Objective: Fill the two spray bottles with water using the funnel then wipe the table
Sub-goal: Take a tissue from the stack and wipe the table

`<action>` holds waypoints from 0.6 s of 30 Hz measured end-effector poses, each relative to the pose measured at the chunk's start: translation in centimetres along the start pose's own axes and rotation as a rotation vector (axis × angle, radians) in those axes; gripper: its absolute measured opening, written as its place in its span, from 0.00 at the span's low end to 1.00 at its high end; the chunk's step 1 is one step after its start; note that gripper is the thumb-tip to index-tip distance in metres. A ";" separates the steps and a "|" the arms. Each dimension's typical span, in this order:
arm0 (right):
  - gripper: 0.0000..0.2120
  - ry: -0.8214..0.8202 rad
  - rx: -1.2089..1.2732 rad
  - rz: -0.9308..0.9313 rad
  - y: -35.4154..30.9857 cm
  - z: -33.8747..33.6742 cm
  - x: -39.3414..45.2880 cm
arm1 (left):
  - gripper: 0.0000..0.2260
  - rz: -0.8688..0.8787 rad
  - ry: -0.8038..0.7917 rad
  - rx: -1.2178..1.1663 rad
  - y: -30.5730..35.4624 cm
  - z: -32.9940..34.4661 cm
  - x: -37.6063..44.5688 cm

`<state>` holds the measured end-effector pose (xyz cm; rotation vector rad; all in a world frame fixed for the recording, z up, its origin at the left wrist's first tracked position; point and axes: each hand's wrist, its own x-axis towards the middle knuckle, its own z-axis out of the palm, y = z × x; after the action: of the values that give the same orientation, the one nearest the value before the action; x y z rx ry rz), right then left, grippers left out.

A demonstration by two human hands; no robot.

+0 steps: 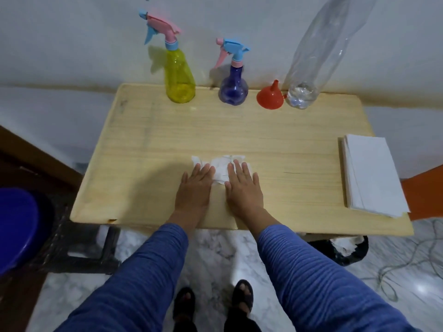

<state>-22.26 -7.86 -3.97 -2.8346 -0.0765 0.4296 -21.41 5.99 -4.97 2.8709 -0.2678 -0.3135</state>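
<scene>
A yellow spray bottle (179, 77) and a smaller purple spray bottle (233, 86) stand at the back of the wooden table (155, 135), both with their trigger heads on. To their right a red funnel (270, 96) sits mouth down, beside a tall clear plastic bottle (311, 53) holding a little water at its bottom. A damp white tissue (221, 170) lies flat near the table's front middle. My left hand (195, 188) and my right hand (242, 186) press on it side by side with straight fingers.
A stack of white tissues (374, 173) lies at the table's right edge. Under the front right edge stands a dark bin (345, 250) with crumpled paper. A blue tub (14, 231) and a dark stool (79, 245) are at the left. A cable (398, 264) trails on the marble floor.
</scene>
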 end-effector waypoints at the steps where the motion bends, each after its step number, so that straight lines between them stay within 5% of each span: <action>1: 0.25 0.001 0.002 -0.018 -1.6 0.5 0.2 | 0.21 -0.020 0.007 -0.003 -1.7 -0.2 -0.6; 11: 0.25 0.017 0.040 -0.155 -16.7 5.6 0.2 | 0.22 -0.161 0.056 0.043 -16.6 -2.7 -6.3; 18: 0.25 -0.053 -0.056 -0.139 -18.2 6.3 -1.3 | 0.21 -0.151 0.046 -0.020 -18.3 -3.0 -8.1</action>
<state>-25.61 11.16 -4.40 -2.8498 -0.2982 0.4784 -25.67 25.78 -5.32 2.8799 -0.0390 -0.2745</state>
